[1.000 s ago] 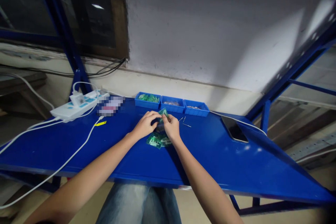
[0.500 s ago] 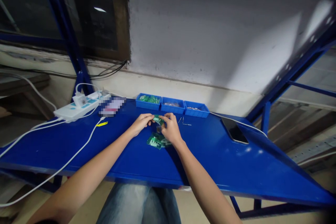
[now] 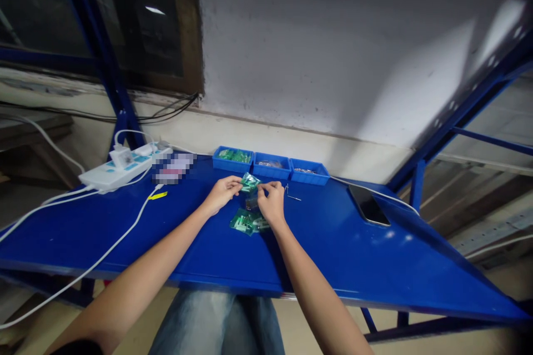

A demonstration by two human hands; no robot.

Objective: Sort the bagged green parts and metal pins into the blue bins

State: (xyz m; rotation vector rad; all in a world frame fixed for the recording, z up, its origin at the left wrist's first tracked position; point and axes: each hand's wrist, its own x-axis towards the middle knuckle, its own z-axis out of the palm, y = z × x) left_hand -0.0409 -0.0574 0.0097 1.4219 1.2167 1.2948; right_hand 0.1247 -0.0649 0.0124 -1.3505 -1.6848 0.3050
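A small green plastic bag (image 3: 250,181) with pale pieces inside is held up just over the blue tabletop. My left hand (image 3: 225,194) pinches its left edge between thumb and fingertips. At the opposite edge, the thumb and fingers of my right hand (image 3: 272,203) are closed on the bag too. Below it a clear little bag (image 3: 251,203) with dark contents lies on the table, partly covered by my right hand. Nearer to me lie more green bags (image 3: 242,222) with white pieces in them. Thin metal rods (image 3: 293,198), one apparently bent, rest right of my right hand.
Three blue bins stand along the wall: one with green bags (image 3: 234,167), one with clear bags (image 3: 272,172), one with metal pieces (image 3: 309,179). A dark phone (image 3: 370,206) lies right. A power strip (image 3: 120,169), a white cable (image 3: 125,239) and a yellow strip (image 3: 158,196) are left.
My hands have drawn slightly apart and lower at the right, so more of the green bag between them shows. The whole view has shifted a little.
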